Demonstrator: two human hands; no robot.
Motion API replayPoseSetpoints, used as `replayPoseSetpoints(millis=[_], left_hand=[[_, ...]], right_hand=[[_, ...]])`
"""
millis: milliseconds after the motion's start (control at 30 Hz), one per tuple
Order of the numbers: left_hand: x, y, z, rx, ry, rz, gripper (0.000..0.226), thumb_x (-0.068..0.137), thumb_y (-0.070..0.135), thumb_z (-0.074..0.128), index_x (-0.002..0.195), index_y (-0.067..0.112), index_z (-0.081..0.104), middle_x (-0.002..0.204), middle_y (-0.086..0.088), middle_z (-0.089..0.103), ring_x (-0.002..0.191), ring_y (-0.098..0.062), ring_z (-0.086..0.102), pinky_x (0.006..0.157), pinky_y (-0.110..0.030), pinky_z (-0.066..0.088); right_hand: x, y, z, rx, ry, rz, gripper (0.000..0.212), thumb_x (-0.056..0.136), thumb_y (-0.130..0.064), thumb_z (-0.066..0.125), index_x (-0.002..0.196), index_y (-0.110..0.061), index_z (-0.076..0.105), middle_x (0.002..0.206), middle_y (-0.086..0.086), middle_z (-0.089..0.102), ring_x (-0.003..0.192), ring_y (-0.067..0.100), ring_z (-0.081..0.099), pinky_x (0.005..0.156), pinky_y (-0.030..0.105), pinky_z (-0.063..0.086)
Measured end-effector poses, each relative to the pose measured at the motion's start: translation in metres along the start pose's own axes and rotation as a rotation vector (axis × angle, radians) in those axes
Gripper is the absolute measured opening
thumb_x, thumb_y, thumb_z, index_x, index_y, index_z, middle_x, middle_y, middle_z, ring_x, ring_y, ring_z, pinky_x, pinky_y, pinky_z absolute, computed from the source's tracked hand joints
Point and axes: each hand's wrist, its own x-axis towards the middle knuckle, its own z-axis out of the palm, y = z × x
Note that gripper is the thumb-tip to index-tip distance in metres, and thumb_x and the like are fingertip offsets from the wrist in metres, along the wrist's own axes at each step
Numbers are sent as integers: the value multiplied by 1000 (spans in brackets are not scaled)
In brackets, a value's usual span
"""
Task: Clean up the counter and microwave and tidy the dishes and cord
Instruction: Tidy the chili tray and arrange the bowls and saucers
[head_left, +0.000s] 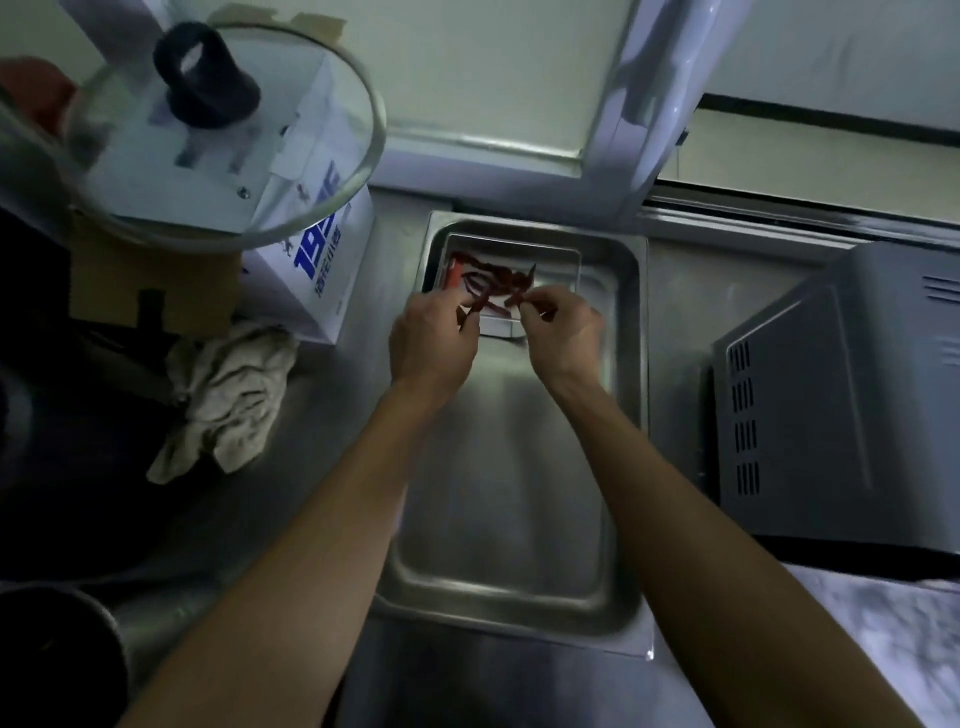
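Observation:
A dark red cord lies tangled in a small shallow metal dish at the far end of a large steel tray. My left hand pinches a strand of the cord at the dish's near edge. My right hand pinches another part of the same cord just to the right. Both hands hover over the tray, close together. The grey microwave stands to the right, its vented side facing the tray.
A crumpled grey rag lies on the steel counter to the left. Behind it stand a white box with blue print and a glass lid with a black knob. A dark pot rim shows at bottom left.

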Motion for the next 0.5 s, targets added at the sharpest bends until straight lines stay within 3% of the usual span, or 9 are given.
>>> replayPoseSetpoints(millis=[100,300,500], left_hand=[[28,-5,9,-9,9,-22,16,95,30,62,105,19,66,91,-4,59,84,-23,57,71,-36,51],[66,-23,40,52,-22,5,15,95,29,60,103,17,66,87,-2,52,80,-17,44,72,-34,44],[77,-39,67,183,-28,111,9,91,25,64,94,17,63,87,-3,64,81,-16,43,72,-33,30]], right_hand=[[28,4,16,15,-20,54,15,95,-13,63,104,-15,75,96,-4,74,86,6,67,84,28,59],[69,20,45,33,-61,106,14,95,-13,61,102,-16,73,94,-4,74,84,12,71,81,37,60],[85,35,60,-123,-136,33,20,91,-6,56,96,-16,72,92,3,72,82,21,68,78,44,57]])
